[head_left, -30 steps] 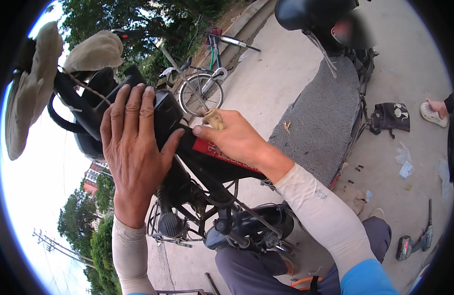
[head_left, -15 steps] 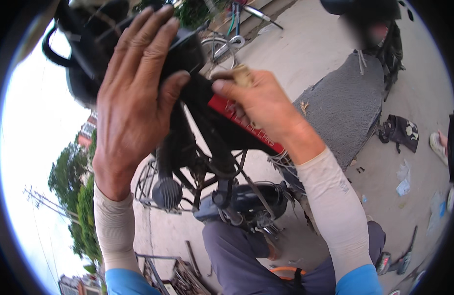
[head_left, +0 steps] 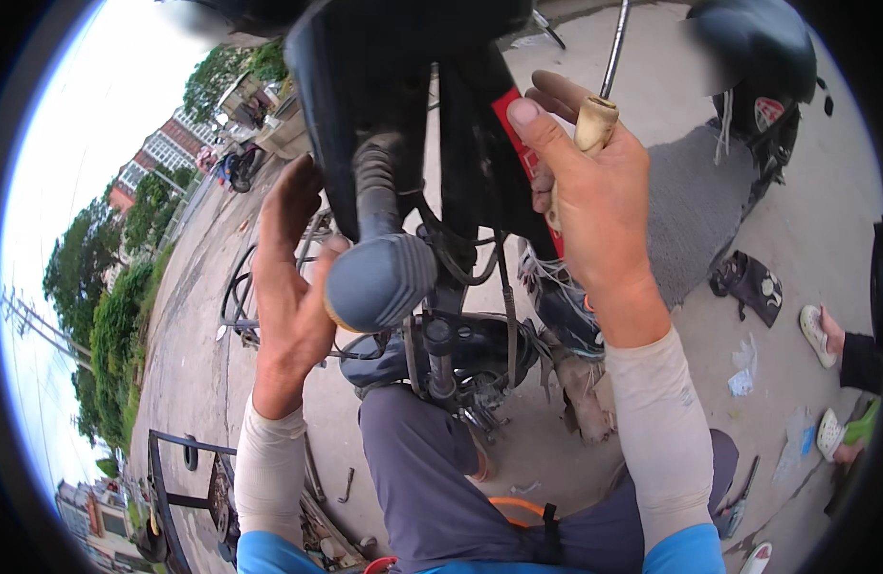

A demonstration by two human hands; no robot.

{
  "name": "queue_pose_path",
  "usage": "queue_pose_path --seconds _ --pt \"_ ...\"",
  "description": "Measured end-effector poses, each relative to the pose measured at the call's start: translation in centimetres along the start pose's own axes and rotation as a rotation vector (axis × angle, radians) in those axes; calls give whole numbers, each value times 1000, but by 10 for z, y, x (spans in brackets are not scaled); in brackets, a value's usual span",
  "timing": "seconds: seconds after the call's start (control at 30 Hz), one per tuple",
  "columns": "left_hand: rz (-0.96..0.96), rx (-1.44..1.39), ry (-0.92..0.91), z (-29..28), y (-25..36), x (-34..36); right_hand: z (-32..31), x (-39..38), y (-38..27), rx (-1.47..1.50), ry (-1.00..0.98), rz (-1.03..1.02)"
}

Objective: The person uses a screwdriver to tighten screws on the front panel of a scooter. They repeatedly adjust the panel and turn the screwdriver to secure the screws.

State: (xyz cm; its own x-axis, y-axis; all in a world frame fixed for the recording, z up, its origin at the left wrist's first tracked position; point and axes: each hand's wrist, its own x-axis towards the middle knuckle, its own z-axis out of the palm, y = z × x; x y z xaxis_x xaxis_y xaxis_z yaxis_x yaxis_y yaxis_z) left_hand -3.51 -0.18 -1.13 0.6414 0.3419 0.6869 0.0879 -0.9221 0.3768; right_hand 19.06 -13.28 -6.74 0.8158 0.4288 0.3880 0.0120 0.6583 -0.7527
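Observation:
My right hand [head_left: 604,201] is closed around the pale yellow handle [head_left: 595,124] of a screwdriver-like tool, whose metal shaft points upward. Its fingers are beside a red strip [head_left: 510,113] on the dark bike's body. My left hand [head_left: 290,277] has its fingers stretched upward along the bike's black panel [head_left: 403,57]. The left thumb lies close to a rounded grey-blue handlebar grip [head_left: 382,282]; I cannot tell whether they touch. A ribbed sleeve [head_left: 374,172] leads up from that grip. The tool's tip is out of view.
Below the handlebar are the bike's dark fender [head_left: 374,359] and cables. A second scooter with a grey seat cover [head_left: 695,201] stands at right. A dark pouch [head_left: 752,287] and plastic scraps lie on the ground. Another person's feet [head_left: 819,335] show at far right. A metal frame [head_left: 188,445] stands lower left.
My left hand has moved down from the top of the panel to beside the grip. My right hand has shifted right, and the tool's shaft now shows. The view has swung.

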Motion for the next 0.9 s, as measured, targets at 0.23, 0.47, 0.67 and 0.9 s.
queue_pose_path --seconds 0.23,0.47,0.67,0.9 --pt "-126 268 6 35 41 5 1 -61 3 192 101 44" --pt "-203 49 -75 40 37 19 17 -118 59 304 -238 196" --pt "-169 231 -5 42 20 15 24 -97 63 102 -417 117" --pt "-319 212 46 38 27 11 22 -89 65 -32 -523 92"
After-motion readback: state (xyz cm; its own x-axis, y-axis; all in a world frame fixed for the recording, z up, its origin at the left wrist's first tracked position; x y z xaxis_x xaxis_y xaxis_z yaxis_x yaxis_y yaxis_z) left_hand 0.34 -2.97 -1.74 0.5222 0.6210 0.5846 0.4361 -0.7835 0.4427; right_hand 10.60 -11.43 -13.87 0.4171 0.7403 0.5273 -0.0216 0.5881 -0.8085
